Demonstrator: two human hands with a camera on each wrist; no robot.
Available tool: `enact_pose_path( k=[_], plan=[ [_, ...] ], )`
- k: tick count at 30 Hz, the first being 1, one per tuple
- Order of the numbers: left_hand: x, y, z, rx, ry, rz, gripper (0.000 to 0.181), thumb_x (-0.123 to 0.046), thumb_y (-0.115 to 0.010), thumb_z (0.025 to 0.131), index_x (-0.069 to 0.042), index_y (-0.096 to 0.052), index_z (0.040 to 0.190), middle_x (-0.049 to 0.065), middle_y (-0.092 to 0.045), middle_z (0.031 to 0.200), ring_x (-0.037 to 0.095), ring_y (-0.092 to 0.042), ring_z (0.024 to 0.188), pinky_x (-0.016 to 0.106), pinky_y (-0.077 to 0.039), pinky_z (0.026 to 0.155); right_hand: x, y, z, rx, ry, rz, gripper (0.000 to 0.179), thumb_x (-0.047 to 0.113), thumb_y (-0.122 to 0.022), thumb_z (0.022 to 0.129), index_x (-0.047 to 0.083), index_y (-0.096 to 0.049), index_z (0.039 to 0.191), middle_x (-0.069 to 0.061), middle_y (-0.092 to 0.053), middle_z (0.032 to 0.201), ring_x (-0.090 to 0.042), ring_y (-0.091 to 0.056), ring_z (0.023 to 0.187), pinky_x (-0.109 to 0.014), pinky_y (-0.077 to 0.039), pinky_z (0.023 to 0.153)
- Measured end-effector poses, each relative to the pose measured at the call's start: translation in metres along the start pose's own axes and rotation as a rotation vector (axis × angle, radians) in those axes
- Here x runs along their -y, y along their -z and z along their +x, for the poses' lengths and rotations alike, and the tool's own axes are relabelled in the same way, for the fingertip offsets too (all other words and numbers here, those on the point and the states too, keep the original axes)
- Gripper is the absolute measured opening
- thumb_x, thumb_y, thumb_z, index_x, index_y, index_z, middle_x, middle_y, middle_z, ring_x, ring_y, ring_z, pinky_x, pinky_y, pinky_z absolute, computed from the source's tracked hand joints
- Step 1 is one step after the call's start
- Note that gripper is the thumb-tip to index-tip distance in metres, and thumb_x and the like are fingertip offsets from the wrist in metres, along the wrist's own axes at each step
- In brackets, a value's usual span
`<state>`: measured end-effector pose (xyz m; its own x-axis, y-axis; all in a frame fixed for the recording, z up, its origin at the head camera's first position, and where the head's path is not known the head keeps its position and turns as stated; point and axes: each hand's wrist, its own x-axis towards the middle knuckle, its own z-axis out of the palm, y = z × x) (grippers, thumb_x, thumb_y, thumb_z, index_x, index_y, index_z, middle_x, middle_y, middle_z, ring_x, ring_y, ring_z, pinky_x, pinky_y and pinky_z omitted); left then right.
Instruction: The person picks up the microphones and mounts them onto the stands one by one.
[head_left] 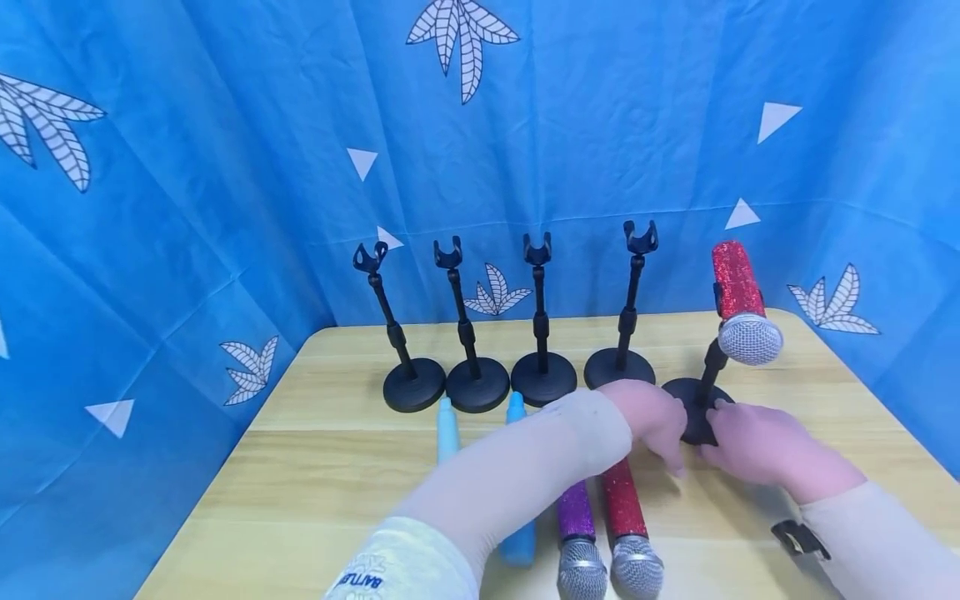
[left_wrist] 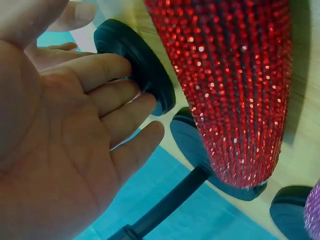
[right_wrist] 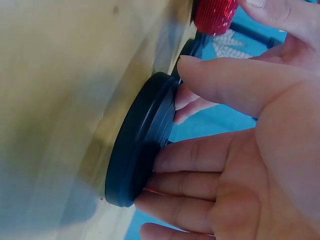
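Pale left sleeve [head_left: 517, 467] over the table [head_left: 300, 483], the left hand [head_left: 654, 414] with relaxed, ungripping fingers beside the base [head_left: 697, 425] of a black stand [head_left: 714, 362] near the far right corner, which the right hand [head_left: 772, 442] touches straight-fingered and which carries a red microphone [head_left: 737, 282], four more stands [head_left: 542, 304] lining the far edge.

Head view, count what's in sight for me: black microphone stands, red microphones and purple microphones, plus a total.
Black round-based microphone stands: 5
Glittery red microphones with silver mesh heads: 2
Glittery purple microphone with silver mesh head: 1
Total: 8
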<state>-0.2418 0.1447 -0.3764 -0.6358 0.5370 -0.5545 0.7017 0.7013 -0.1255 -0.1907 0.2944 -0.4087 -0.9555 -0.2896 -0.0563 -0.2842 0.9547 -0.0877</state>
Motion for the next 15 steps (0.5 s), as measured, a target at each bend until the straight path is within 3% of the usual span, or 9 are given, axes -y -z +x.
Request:
enact_pose_path(
  k=[4, 10, 15],
  plan=[
    [0.001, 0.002, 0.007, -0.027, 0.007, -0.014, 0.062, -0.068, -0.068, 0.085, -0.034, -0.062, 0.136, -0.017, -0.053, 0.139, 0.003, -0.051, 0.12, 0.028, -0.039, 0.102, -0.005, 0.006, 0.009, 0.055, -0.031, 0.024, 0.028, 0.029, -0.073, 0.084, 0.003, -0.063, 0.086, -0.009, -0.061, 0.08, -0.031, -0.064, 0.071, -0.054, -0.053, 0.062],
    [0.002, 0.009, 0.015, -0.002, 0.04, -0.069, 0.066, -0.069, -0.065, 0.087, -0.042, -0.051, 0.146, -0.023, -0.028, 0.159, 0.002, -0.032, 0.142, 0.027, -0.03, 0.113, -0.014, 0.012, 0.02, 0.093, -0.058, 0.066, 0.035, 0.03, -0.072, 0.085, -0.003, -0.068, 0.097, -0.018, -0.066, 0.089, -0.039, -0.067, 0.082, -0.059, -0.053, 0.07],
    [0.004, 0.013, 0.022, -0.016, 0.067, -0.105, 0.062, -0.068, -0.063, 0.089, -0.046, -0.05, 0.145, -0.026, -0.019, 0.161, 0.0, -0.024, 0.146, 0.026, -0.027, 0.114, -0.025, 0.02, 0.034, 0.183, -0.085, 0.131, 0.034, 0.029, -0.068, 0.091, -0.003, -0.065, 0.102, -0.012, -0.062, 0.082, -0.032, -0.063, 0.077, -0.054, -0.051, 0.07]
  ],
)
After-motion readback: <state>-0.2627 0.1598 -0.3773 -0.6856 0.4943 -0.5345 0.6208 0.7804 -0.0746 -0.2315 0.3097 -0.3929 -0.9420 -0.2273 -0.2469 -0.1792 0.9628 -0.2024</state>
